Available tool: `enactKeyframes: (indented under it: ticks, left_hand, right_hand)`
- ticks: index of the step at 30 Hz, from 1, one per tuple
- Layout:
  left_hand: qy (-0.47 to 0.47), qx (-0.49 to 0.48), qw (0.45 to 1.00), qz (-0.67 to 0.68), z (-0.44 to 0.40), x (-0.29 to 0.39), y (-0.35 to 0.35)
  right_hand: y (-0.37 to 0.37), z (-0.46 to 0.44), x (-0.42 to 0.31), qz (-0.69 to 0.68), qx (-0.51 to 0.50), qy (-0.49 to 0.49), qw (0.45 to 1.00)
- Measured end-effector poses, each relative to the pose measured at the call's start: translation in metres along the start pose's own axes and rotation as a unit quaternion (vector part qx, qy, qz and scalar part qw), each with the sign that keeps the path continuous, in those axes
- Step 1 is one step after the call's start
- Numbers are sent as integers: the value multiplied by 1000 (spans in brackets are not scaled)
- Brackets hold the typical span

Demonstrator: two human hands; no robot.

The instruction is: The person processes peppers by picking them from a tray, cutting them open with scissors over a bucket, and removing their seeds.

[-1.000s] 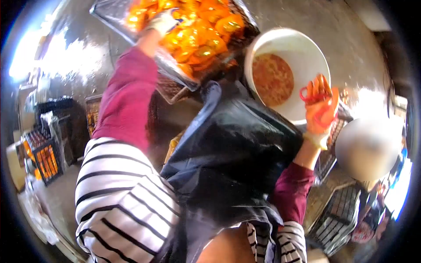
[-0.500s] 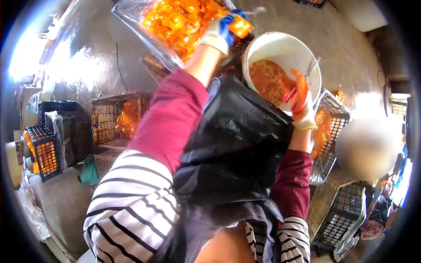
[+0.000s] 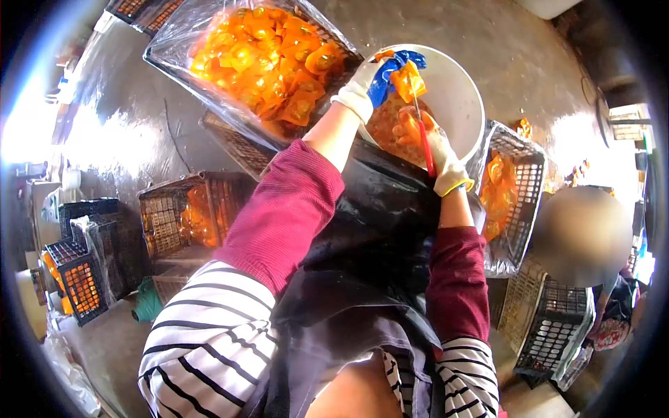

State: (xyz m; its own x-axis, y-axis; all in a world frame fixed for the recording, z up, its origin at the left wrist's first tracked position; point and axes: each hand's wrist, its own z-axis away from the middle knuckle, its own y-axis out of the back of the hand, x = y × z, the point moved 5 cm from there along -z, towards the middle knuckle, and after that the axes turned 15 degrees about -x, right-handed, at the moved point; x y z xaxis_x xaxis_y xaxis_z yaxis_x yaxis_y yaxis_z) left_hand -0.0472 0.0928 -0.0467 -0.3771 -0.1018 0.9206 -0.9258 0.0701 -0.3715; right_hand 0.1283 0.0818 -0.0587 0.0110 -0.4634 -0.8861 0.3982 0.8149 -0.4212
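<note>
"How are the fingers of the left hand set?"

"Clamped on an orange piece. They are blue-coated and curl along its upper and left sides, so it sticks out to their right, over the mouth of a white bucket."

"And the right hand?"

"Its orange-coated fingers are wrapped around red-handled scissors, just below the left ones. The metal end points up and meets the orange piece; whether it cuts in, I cannot tell."

"The arms?"

"The left, in a maroon sleeve, slants up across the body. The right forearm rises nearly straight, its hand leaning in toward the left fingers."

"What is beneath them?"

"The bucket's inside, with a reddish-orange mix down in it. A black apron is nearer the body."

"Farther out?"

"Left of the left fingers, a plastic-lined crate holds a heap of orange pieces. Right of the right fingers, past the bucket, a black crate holds an orange mass. Well apart, lower left of both hands, there is a brown crate."
</note>
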Motion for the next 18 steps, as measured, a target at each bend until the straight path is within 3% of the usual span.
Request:
enactKeyframes:
  ticks: [1, 4, 7, 8, 10, 13, 14, 16, 18]
  left_hand:
    - [-12, 13, 996, 88, 2, -1, -1]
    - [47, -2, 986, 159, 8, 4, -8]
    - [50, 77, 979, 181, 14, 19, -23]
    - [41, 78, 984, 156, 13, 7, -12]
    - [143, 127, 981, -13, 26, 26, -19]
    - [119, 65, 975, -174, 9, -13, 6]
    - [183, 62, 958, -211, 17, 3, -8]
    - [179, 70, 953, -233, 12, -15, 4]
    - [195, 70, 940, -270, 14, -4, -4]
  right_hand:
    - [-5, 3, -5, -15, 3, -11, 1000]
    - [-12, 14, -20, 124, 56, -121, 983]
    - [-19, 14, -23, 141, 109, -117, 977]
    - [-10, 7, -13, 108, 107, -74, 986]
    - [18, -9, 18, 39, 102, 13, 994]
    - [15, -10, 10, 96, 130, 0, 987]
    - [13, -6, 8, 68, 128, -29, 989]
    - [8, 2, 1, 13, 122, -86, 989]
    - [5, 3, -3, 43, 139, -77, 986]
